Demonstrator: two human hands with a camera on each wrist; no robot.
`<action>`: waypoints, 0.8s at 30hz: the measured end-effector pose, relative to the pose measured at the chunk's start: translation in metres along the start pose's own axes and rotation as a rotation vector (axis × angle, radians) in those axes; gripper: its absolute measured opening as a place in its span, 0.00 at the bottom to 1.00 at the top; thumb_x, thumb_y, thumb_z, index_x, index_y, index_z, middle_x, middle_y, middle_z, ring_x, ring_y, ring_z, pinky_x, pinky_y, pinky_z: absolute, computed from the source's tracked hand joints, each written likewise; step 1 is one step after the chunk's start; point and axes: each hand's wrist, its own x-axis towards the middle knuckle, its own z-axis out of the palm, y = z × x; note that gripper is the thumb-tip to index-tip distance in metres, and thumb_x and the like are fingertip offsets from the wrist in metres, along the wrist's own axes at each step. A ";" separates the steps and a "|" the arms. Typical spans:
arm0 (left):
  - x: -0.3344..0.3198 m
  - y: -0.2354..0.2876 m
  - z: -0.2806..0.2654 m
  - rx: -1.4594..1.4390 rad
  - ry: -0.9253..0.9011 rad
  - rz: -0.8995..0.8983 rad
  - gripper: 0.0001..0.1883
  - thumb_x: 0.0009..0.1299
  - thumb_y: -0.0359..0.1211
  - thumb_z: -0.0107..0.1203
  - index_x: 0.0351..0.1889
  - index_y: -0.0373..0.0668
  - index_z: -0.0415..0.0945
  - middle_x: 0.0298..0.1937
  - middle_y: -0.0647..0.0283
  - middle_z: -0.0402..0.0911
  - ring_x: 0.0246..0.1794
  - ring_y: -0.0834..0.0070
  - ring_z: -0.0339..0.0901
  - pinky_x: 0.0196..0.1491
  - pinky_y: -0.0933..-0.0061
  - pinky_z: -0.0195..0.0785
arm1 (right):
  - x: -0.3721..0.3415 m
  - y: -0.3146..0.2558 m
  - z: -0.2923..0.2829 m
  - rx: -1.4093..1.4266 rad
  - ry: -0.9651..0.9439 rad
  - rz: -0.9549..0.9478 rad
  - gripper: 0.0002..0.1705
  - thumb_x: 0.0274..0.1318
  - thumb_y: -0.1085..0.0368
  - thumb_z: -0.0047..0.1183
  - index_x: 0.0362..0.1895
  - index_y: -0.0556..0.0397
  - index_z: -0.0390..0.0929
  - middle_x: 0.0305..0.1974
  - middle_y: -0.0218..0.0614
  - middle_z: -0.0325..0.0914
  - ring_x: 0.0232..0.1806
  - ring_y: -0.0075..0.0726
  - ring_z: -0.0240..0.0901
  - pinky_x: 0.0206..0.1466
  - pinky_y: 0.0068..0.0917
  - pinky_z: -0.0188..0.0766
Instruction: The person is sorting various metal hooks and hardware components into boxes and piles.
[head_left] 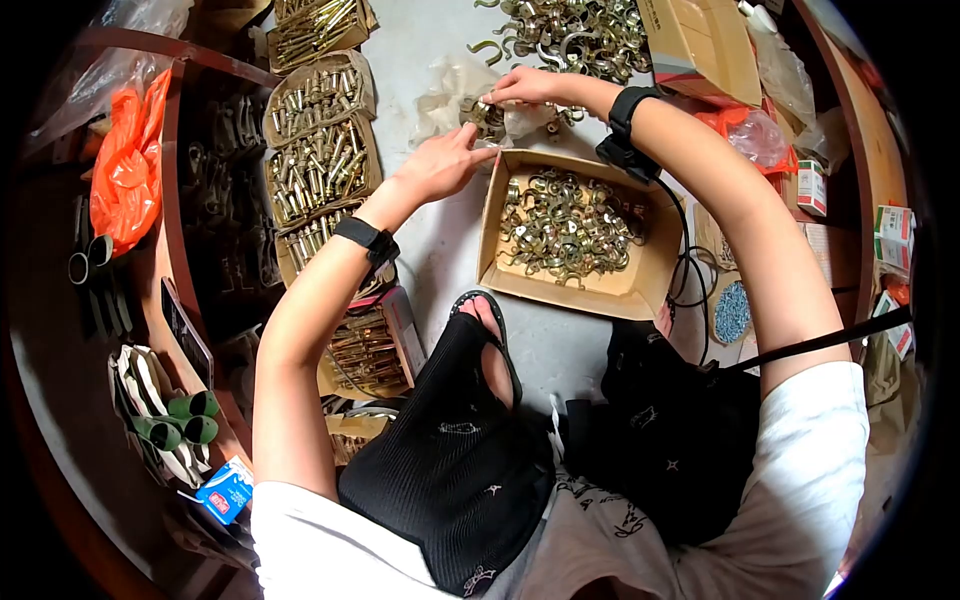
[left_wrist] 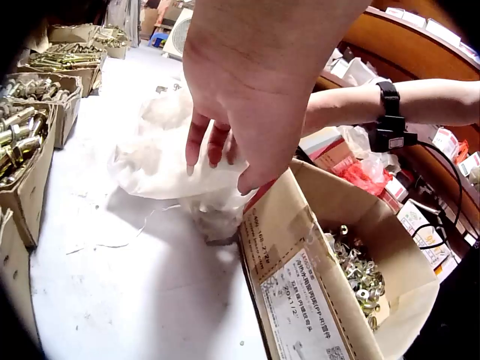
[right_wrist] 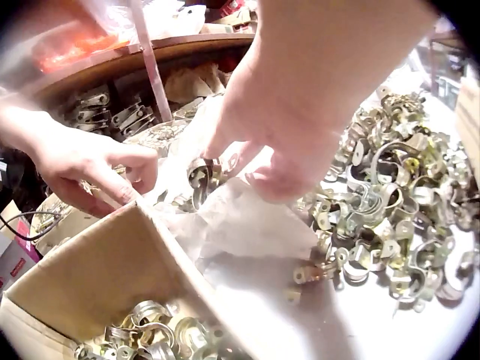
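Observation:
A clear plastic bag (head_left: 440,105) with metal clamps (right_wrist: 201,180) in its mouth lies on the floor beyond an open cardboard box (head_left: 490,225). My right hand (head_left: 528,87) pinches the bag from above, its fingers beside the clamps in the right wrist view. My left hand (head_left: 445,165) is over the box's far left corner, fingers apart and slightly bent; in the left wrist view they hang against the bag (left_wrist: 150,169), holding nothing that shows. Inside the box lie many loose clamps (head_left: 570,225). The bag's underside is hidden.
A large pile of clamps (head_left: 585,35) lies beyond the right hand. Boxes of bolts (head_left: 320,165) line the left side beside a shelf (head_left: 170,200). An empty-looking carton (head_left: 700,45) stands at the far right, and a black cable (head_left: 690,270) runs beside the box.

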 end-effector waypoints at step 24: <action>-0.010 -0.028 -0.031 0.097 0.314 0.033 0.20 0.54 0.20 0.51 0.43 0.45 0.82 0.38 0.59 0.69 0.41 0.63 0.70 0.44 0.66 0.68 | -0.005 -0.048 0.039 -0.787 0.327 -0.578 0.20 0.57 0.52 0.51 0.39 0.59 0.74 0.35 0.50 0.78 0.39 0.57 0.76 0.44 0.45 0.71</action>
